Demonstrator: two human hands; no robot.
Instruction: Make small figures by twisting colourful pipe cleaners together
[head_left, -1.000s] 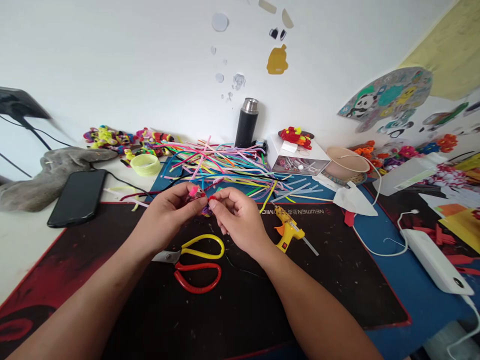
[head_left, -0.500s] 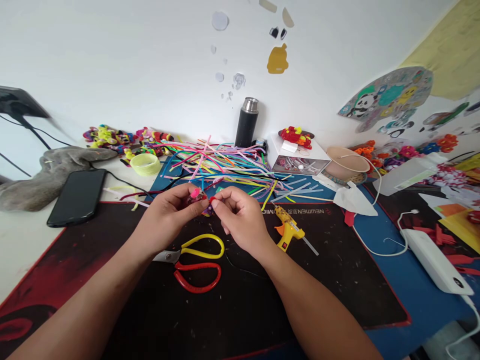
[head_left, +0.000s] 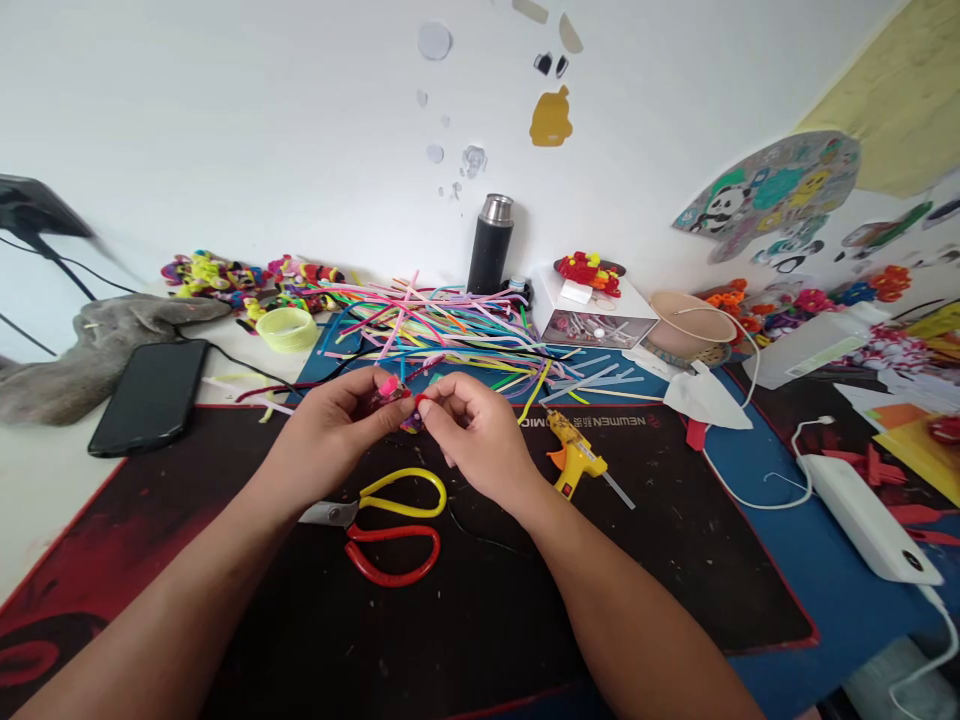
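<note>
Above the black desk mat, my left hand (head_left: pixel 337 430) is closed around a small pipe-cleaner figure (head_left: pixel 389 387) with a bright pink top. Most of the figure is hidden by my fingers; a bit of purple shows underneath. My right hand (head_left: pixel 476 430) pinches a small red fuzzy piece (head_left: pixel 421 399) right against the left thumb. Whether that piece is joined to the figure, I cannot tell. Below the hands lie scissors (head_left: pixel 397 577) with one yellow and one red handle. A yellow glue gun (head_left: pixel 576 458) rests just right of my right hand.
Behind the hands spreads a pile of coloured pipe cleaners (head_left: pixel 450 325). A black thermos (head_left: pixel 489 255) and a white box (head_left: pixel 551 300) stand by the wall. At left are a phone (head_left: pixel 150 397) and a yellow-green tape roll (head_left: pixel 287 330); at right, a white power bank (head_left: pixel 870 520).
My right fingertips have come slightly closer to my left thumb with the red piece. The whole view has shifted a little; the other things stay put.
</note>
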